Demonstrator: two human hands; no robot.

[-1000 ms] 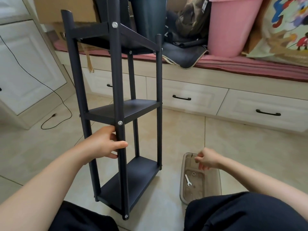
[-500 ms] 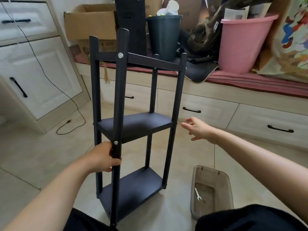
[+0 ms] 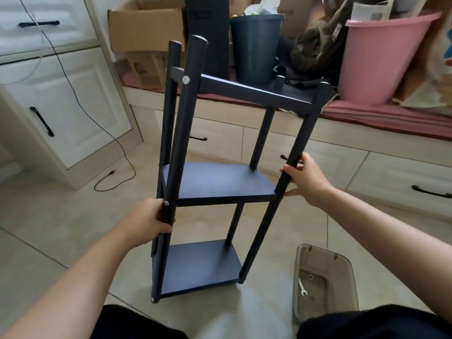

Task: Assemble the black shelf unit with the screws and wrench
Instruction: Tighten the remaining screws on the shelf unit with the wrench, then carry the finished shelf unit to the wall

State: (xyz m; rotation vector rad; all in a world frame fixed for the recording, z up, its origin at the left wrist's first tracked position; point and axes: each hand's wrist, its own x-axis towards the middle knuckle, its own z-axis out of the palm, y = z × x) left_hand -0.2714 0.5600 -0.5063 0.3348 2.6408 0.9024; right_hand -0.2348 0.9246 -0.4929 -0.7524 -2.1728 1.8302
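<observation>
The black shelf unit (image 3: 215,182) with three shelves stands upright on the tiled floor, tilted slightly. My left hand (image 3: 149,221) grips its near left post just below the middle shelf, beside a silver screw head (image 3: 166,203). My right hand (image 3: 305,177) grips the near right post at the level of the middle shelf. A small silver wrench (image 3: 302,286) and a washer (image 3: 310,276) lie inside a clear plastic tray (image 3: 342,263) on the floor at the lower right.
A low bench with drawers (image 3: 398,177) runs behind the shelf, bearing a pink tub (image 3: 381,59), a dark bin (image 3: 256,45) and a cardboard box (image 3: 144,33). White cabinets (image 3: 61,106) stand at the left, with a black cable (image 3: 115,172) trailing onto the floor.
My right hand left the tray, reached across and took hold of the right post. The shelf has turned so its long side faces me. My left hand kept its grip.
</observation>
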